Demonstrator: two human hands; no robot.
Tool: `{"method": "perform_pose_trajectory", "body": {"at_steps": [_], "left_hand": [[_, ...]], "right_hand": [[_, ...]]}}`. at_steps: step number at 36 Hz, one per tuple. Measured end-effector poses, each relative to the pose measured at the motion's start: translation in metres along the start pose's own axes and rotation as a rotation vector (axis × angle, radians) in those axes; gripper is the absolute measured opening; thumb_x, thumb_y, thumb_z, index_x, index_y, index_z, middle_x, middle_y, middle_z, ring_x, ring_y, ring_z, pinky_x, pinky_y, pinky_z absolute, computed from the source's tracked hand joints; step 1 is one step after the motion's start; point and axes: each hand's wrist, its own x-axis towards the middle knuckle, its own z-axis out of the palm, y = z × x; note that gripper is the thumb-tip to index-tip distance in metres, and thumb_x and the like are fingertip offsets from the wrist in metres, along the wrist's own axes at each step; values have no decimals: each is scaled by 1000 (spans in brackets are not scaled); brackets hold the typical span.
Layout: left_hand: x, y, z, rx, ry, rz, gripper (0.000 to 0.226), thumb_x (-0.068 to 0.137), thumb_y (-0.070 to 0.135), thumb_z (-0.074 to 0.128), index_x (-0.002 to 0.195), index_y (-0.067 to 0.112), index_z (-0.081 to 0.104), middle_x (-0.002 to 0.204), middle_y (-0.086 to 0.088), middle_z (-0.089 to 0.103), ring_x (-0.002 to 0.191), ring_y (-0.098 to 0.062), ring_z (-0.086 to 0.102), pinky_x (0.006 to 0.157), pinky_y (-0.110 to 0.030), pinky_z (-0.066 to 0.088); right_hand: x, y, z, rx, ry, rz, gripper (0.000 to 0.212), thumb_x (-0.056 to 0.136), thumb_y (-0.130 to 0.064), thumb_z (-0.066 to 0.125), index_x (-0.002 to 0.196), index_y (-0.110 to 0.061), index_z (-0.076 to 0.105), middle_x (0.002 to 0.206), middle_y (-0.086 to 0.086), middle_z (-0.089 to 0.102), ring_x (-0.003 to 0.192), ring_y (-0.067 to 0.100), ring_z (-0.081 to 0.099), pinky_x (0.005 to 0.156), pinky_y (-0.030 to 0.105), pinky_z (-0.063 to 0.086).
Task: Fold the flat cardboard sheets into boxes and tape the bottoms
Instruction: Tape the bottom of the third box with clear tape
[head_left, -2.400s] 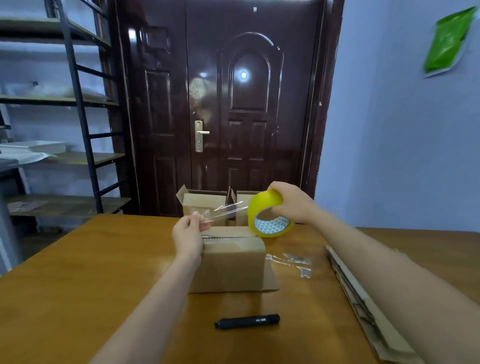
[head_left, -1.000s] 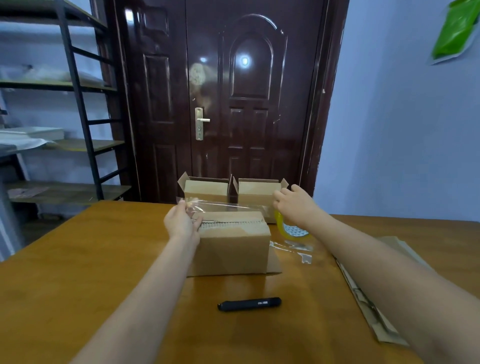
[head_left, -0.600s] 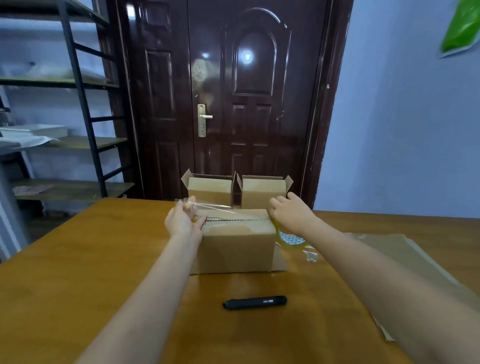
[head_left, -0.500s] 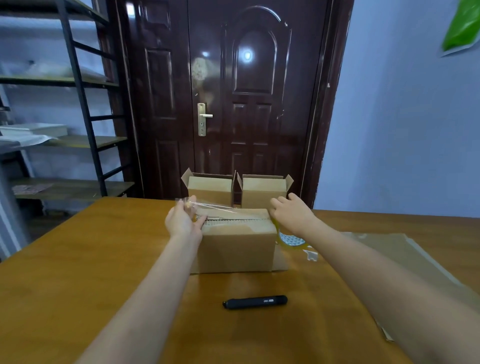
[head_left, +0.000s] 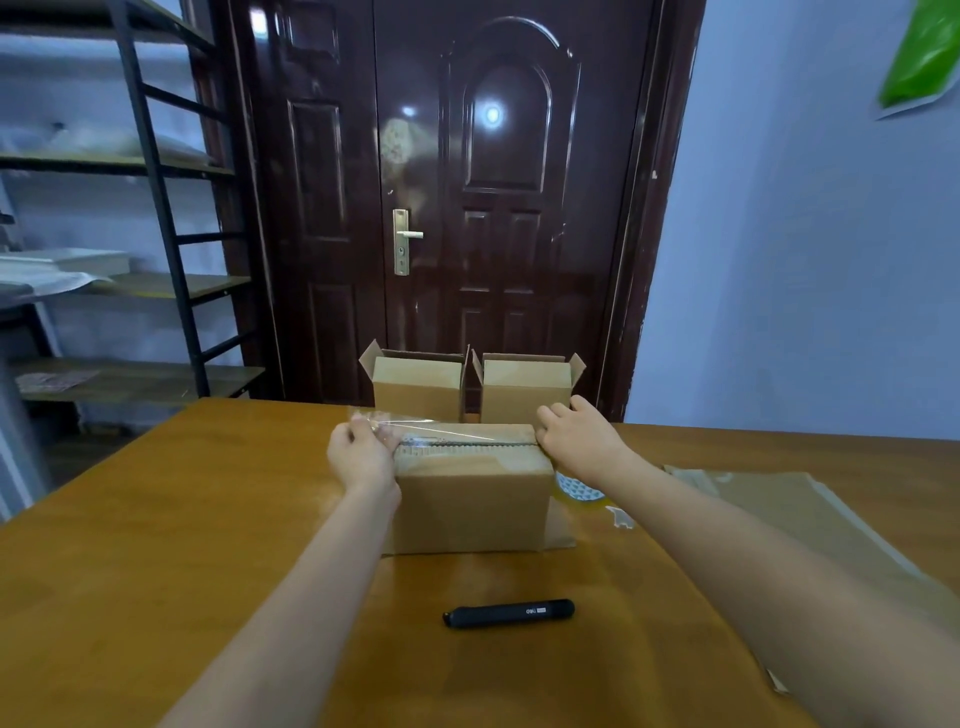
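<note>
Item 1: black pen-shaped tool (head_left: 509, 613), lying flat on the wooden table (head_left: 156, 571), nearest the person.

Item 2: flat cardboard sheets (head_left: 810, 525), stacked at the table's right side.

Item 3: cardboard box (head_left: 470, 506), standing bottom-up at mid-table, one lower flap spread on the tabletop to its right. A strip of clear tape (head_left: 415, 423) runs along its top seam.

Item 4: left hand (head_left: 361, 457), at the box's left top edge, fingers curled and pinching the tape's free end.

Item 5: right hand (head_left: 579, 441), at the box's right top edge, fingers bent over the corner; whether they grip the tape cannot be told.

Item 6: yellow tape roll (head_left: 579, 491), partly hidden under the right wrist, just beside the box.

Item 7: 2 open boxes (head_left: 418, 392), side by side at the far edge.

Item 8: dark door (head_left: 467, 208), behind; metal shelving (head_left: 156, 208) to its left.
</note>
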Motion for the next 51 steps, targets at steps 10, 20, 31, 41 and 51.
{"method": "perform_pose_trajectory", "body": {"at_steps": [10,20,31,41,51], "left_hand": [[3,-1,-9,166,26,27,30,101,28,43,80,9,53,85,-11,59,78,-24,58,73,-41,53],[10,-2,-20,291,12,31,30,99,22,49,73,12,60,77,-5,64,80,-20,62,79,-36,51],[7,-15,-28,309,-18,10,29,98,21,50,75,9,61,76,-2,62,71,-16,57,64,-26,43],[12,-30,-29,345,-70,-298,22,95,25,54,98,4,59,86,-10,57,90,-29,53,81,-40,46],[34,-41,-34,608,-58,-97,5,93,9,50,89,10,52,109,-23,60,89,-32,54,82,-46,49]], "right_hand": [[-1,-2,1,8,8,11,32,89,-7,54,121,-10,52,116,8,49,106,24,49,86,34,35],[0,-3,2,33,6,28,34,88,-8,57,122,-10,53,117,8,49,105,24,48,86,34,36],[-4,-4,4,85,20,54,40,88,-8,58,127,-7,49,123,10,47,112,25,46,92,35,35],[-6,-8,10,202,43,106,32,87,-5,55,119,-9,52,119,8,46,109,24,45,91,34,33],[-4,-11,16,232,68,128,33,88,-8,56,121,-11,52,123,8,46,113,24,45,95,36,34]]}}
